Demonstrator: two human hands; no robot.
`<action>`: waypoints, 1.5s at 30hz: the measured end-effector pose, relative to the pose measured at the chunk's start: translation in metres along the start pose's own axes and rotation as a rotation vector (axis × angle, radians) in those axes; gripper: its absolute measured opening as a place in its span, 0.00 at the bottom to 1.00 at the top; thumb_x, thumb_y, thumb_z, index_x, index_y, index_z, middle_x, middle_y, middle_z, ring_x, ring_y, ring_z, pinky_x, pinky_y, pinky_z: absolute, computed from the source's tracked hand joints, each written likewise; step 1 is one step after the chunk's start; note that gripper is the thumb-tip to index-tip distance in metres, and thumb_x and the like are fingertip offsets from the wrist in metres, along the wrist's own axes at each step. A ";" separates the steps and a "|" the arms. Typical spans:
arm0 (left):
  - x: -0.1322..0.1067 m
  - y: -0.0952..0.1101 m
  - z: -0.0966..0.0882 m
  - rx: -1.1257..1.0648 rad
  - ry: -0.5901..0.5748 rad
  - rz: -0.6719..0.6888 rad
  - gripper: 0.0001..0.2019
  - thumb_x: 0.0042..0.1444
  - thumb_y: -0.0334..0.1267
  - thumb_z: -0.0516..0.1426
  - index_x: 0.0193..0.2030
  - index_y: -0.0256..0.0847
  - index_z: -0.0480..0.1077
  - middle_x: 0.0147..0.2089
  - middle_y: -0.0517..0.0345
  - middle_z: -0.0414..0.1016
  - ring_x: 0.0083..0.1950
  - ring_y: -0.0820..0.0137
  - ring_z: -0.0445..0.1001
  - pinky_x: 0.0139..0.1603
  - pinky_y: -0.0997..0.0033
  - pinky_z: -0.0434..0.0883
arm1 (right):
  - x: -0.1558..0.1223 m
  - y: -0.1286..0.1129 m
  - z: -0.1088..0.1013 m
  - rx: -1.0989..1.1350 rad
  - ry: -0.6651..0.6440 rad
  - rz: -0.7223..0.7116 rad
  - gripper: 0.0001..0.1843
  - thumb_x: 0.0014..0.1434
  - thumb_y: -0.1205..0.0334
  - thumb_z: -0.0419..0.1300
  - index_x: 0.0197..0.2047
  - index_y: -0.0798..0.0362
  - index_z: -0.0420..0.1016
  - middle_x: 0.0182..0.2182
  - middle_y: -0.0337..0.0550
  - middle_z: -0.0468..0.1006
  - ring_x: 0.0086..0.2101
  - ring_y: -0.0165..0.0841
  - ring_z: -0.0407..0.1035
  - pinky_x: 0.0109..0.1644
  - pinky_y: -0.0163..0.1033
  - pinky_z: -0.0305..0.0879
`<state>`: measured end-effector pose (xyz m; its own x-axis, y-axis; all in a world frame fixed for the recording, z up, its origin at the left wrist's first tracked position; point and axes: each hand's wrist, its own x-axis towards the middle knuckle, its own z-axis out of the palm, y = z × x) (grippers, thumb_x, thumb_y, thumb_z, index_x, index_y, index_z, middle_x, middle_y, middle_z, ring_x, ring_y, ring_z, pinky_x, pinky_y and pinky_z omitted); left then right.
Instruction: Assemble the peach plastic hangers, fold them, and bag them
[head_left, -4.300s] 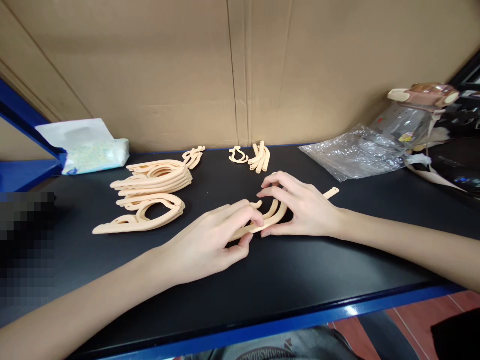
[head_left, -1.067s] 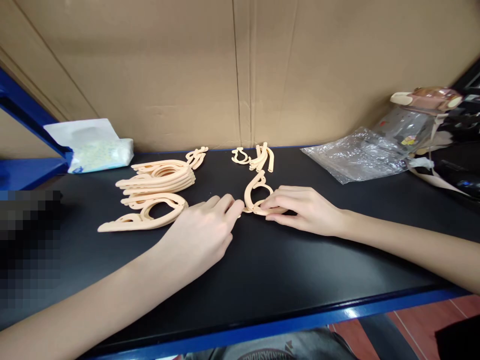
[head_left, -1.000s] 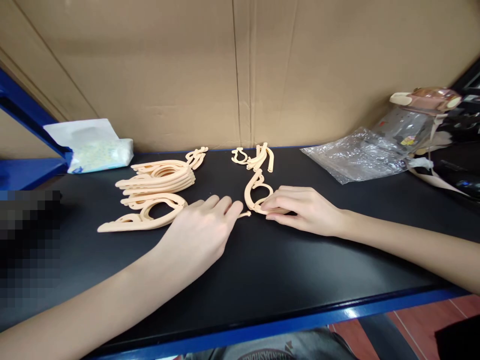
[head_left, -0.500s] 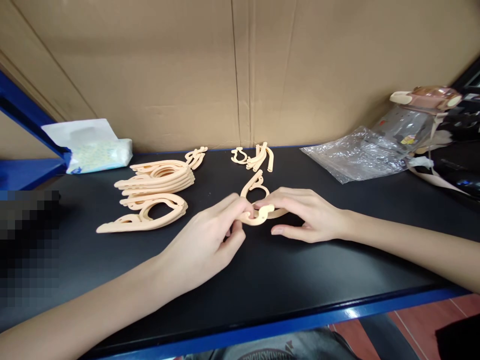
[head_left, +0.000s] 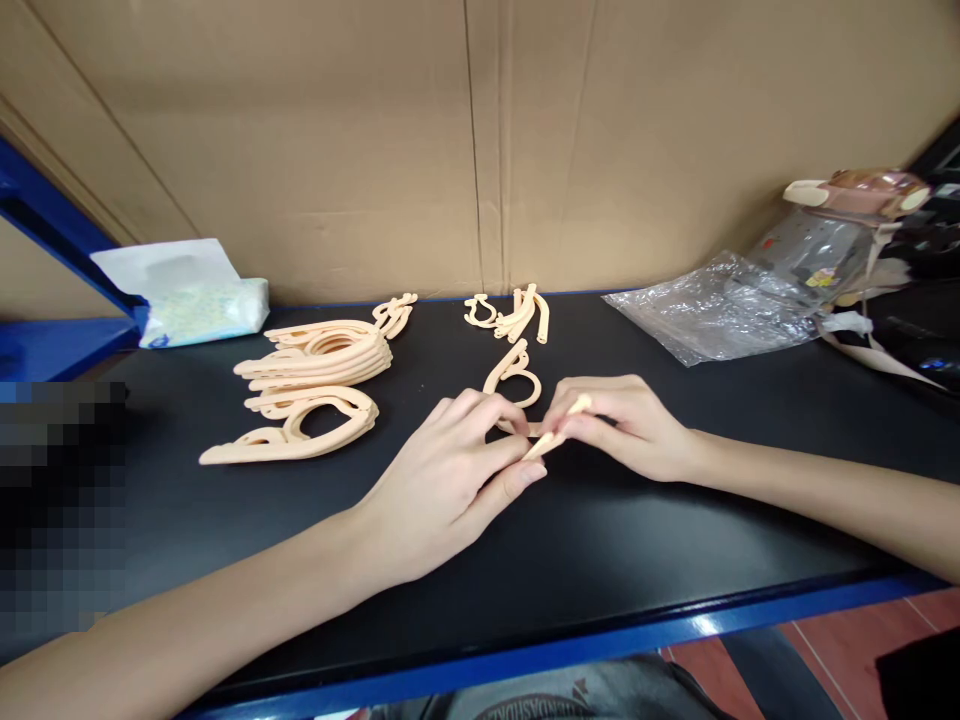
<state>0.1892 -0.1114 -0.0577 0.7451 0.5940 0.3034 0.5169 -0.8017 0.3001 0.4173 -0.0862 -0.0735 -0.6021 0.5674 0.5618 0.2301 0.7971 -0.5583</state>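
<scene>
A beige plastic hanger hook, seen almost edge-on, is between my two hands at the middle of the table. My right hand pinches its upper right end between thumb and fingers. The thumb and fingers of my left hand close on its lower left end. Just behind my fingers lies a beige folding hanger part with a round loop; my hands partly cover it. Farther left are stacked beige folding hangers, their long arms pointing left.
Small beige hooks and curved hanger arms lie at the back of the black table. A tissue pack stands back left. On the right are a clear plastic bag and a water bottle. Cardboard rises behind.
The hook has turned from showing its curved face to nearly edge-on and shifted right. My right hand has closed on it; my left hand has moved slightly right with its thumb extended along it.
</scene>
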 end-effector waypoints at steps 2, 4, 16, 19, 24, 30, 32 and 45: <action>0.000 -0.002 0.001 0.054 -0.022 0.018 0.16 0.68 0.44 0.46 0.51 0.42 0.71 0.59 0.51 0.67 0.59 0.61 0.63 0.56 0.57 0.62 | 0.001 0.003 -0.001 0.041 0.162 0.129 0.18 0.68 0.55 0.51 0.30 0.53 0.72 0.26 0.38 0.75 0.27 0.28 0.70 0.33 0.33 0.66; 0.000 -0.005 0.002 0.120 -0.058 0.027 0.18 0.68 0.46 0.46 0.57 0.41 0.67 0.64 0.49 0.64 0.65 0.59 0.58 0.62 0.53 0.58 | 0.003 0.008 -0.002 0.075 0.359 0.252 0.19 0.67 0.52 0.52 0.27 0.52 0.70 0.24 0.37 0.72 0.26 0.28 0.68 0.31 0.34 0.65; 0.001 -0.010 -0.015 0.526 -0.008 0.016 0.25 0.68 0.48 0.42 0.36 0.35 0.73 0.34 0.51 0.77 0.37 0.59 0.75 0.39 0.56 0.67 | 0.011 0.021 -0.005 0.341 0.420 0.494 0.21 0.63 0.45 0.55 0.26 0.51 0.59 0.16 0.33 0.70 0.15 0.25 0.61 0.20 0.31 0.57; 0.001 -0.009 -0.014 0.669 0.072 0.020 0.23 0.67 0.46 0.45 0.35 0.33 0.74 0.31 0.48 0.76 0.35 0.56 0.74 0.37 0.56 0.66 | 0.011 0.020 -0.004 0.362 0.311 0.519 0.17 0.60 0.47 0.60 0.31 0.51 0.62 0.13 0.28 0.67 0.13 0.22 0.57 0.18 0.29 0.52; 0.002 -0.007 -0.002 0.624 0.129 0.182 0.17 0.67 0.39 0.50 0.56 0.30 0.68 0.54 0.45 0.75 0.52 0.57 0.72 0.48 0.60 0.65 | 0.011 0.018 -0.003 0.334 0.214 0.536 0.14 0.64 0.50 0.56 0.38 0.54 0.69 0.18 0.30 0.66 0.16 0.22 0.57 0.21 0.31 0.53; 0.003 -0.008 0.006 0.557 0.023 0.264 0.13 0.66 0.37 0.51 0.50 0.33 0.71 0.46 0.52 0.78 0.46 0.62 0.74 0.50 0.60 0.63 | 0.012 0.022 -0.004 0.349 0.169 0.559 0.17 0.68 0.58 0.46 0.38 0.55 0.74 0.21 0.34 0.66 0.20 0.25 0.59 0.28 0.34 0.58; 0.003 -0.009 0.004 0.559 0.018 0.252 0.11 0.66 0.38 0.51 0.42 0.35 0.72 0.40 0.55 0.77 0.41 0.63 0.74 0.47 0.60 0.64 | 0.012 0.022 -0.005 0.306 0.155 0.547 0.19 0.68 0.58 0.47 0.33 0.55 0.74 0.21 0.35 0.67 0.22 0.26 0.59 0.30 0.34 0.59; 0.003 -0.015 0.007 0.252 -0.090 0.058 0.07 0.61 0.27 0.48 0.40 0.36 0.66 0.39 0.55 0.68 0.37 0.68 0.69 0.36 0.70 0.66 | 0.007 0.019 -0.004 0.140 0.002 0.476 0.24 0.69 0.48 0.44 0.40 0.54 0.75 0.23 0.34 0.63 0.26 0.27 0.59 0.33 0.34 0.57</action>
<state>0.1868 -0.0984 -0.0675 0.8054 0.5469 0.2286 0.5521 -0.8325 0.0464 0.4203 -0.0660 -0.0775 -0.4534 0.8624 0.2252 0.3748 0.4138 -0.8297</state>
